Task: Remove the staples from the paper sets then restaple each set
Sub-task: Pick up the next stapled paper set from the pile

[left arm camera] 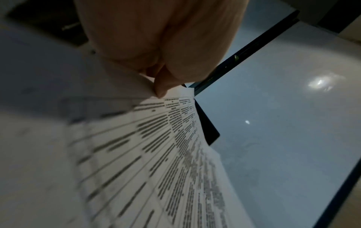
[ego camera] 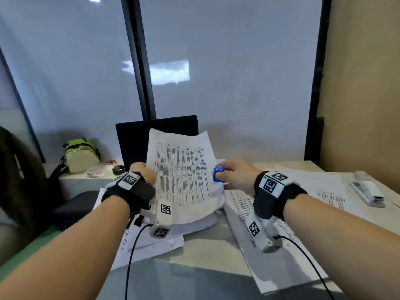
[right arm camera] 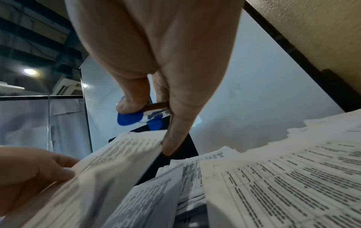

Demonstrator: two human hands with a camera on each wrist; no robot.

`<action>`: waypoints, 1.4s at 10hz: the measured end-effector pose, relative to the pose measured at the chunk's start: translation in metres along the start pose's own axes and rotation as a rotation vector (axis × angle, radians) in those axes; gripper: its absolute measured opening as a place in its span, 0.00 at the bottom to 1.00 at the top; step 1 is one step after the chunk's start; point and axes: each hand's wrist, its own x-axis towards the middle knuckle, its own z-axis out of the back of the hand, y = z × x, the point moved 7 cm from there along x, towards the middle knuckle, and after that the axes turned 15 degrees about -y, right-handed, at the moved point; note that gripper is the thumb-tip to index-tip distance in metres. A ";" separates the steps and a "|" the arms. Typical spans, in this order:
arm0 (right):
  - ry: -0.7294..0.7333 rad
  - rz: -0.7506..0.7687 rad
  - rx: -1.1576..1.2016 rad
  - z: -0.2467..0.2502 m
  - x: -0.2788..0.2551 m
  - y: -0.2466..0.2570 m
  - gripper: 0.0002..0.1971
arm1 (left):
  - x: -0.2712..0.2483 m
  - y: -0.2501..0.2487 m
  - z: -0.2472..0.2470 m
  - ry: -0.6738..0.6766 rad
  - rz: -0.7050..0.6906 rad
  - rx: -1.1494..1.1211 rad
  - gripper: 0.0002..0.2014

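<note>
- The person's left hand (ego camera: pixel 144 172) grips one paper set (ego camera: pixel 183 172) by its left edge and holds it lifted above the table (ego camera: pixel 216 252), tilted up toward the head camera.
- The right hand (ego camera: pixel 234 176) holds a blue staple remover (ego camera: pixel 218 174) between thumb and fingers, just beside the right edge of this set; in the right wrist view one finger (right arm camera: pixel 176 138) also touches the paper edge.
- I cannot see the staple itself, so I cannot say if it is already out.
- More printed sheets (ego camera: pixel 266 224) lie spread on the table under and around both hands, and a stapler (ego camera: pixel 368 191) rests well apart, at the far right.
- Risk one, in my judgement: the set is held in the air by only one edge, so the pages can bend or slide apart when the remover bites.
- Risk two: if the remover pulls at an angle, the corner may tear.
- Risk three: loose pages may fall on the other sheets and mix with them.
- Risk four: a removed staple can drop between the papers and get lost.
</note>
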 end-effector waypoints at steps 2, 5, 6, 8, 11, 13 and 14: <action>0.069 -0.064 -0.349 0.013 -0.003 -0.032 0.09 | -0.008 0.022 -0.003 -0.010 -0.020 0.198 0.15; 0.137 -0.156 -1.147 0.096 -0.036 -0.077 0.10 | -0.053 -0.042 -0.060 0.234 -0.156 0.009 0.10; 0.189 -0.156 -1.124 0.106 -0.043 -0.085 0.20 | -0.080 -0.061 -0.096 0.403 -0.183 -0.006 0.08; 0.225 -0.104 -1.077 0.109 -0.050 -0.086 0.23 | -0.104 -0.072 -0.149 0.540 -0.155 0.047 0.14; 0.230 -0.097 -1.014 0.118 -0.045 -0.091 0.24 | -0.107 -0.109 -0.152 0.437 0.004 -0.335 0.19; 0.228 -0.116 -0.991 0.119 -0.043 -0.091 0.24 | -0.102 -0.143 -0.155 0.467 -0.119 -0.363 0.12; 0.235 -0.116 -0.979 0.121 -0.042 -0.092 0.25 | -0.100 -0.153 -0.157 0.442 -0.127 -0.395 0.09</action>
